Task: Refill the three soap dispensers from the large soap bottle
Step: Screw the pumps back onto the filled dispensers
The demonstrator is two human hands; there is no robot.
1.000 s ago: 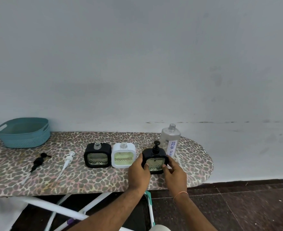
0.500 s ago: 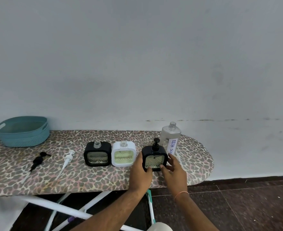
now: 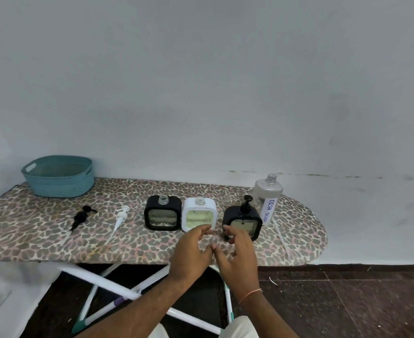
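Three square soap dispensers stand in a row on the leopard-print ironing board [image 3: 42,240]. The left black dispenser [image 3: 163,217] and the white dispenser [image 3: 199,215] have open necks. The right black dispenser [image 3: 246,222] carries its black pump. Behind it stands the large clear soap bottle [image 3: 267,193], uncapped, with a "DISH SOAP" label. My left hand [image 3: 192,252] and my right hand [image 3: 237,250] hover just in front of the dispensers with loose fingers, holding nothing. My right fingers partly hide the right dispenser's lower left corner.
A black pump [image 3: 80,218] and a white pump [image 3: 120,219] lie on the board to the left. A teal basket [image 3: 58,176] sits at the back left. A thin white tube [image 3: 280,236] lies near the board's right end. The wall is close behind.
Both hands have let go of the right black dispenser and drawn back toward me. The dispenser now stands on its own on the board.
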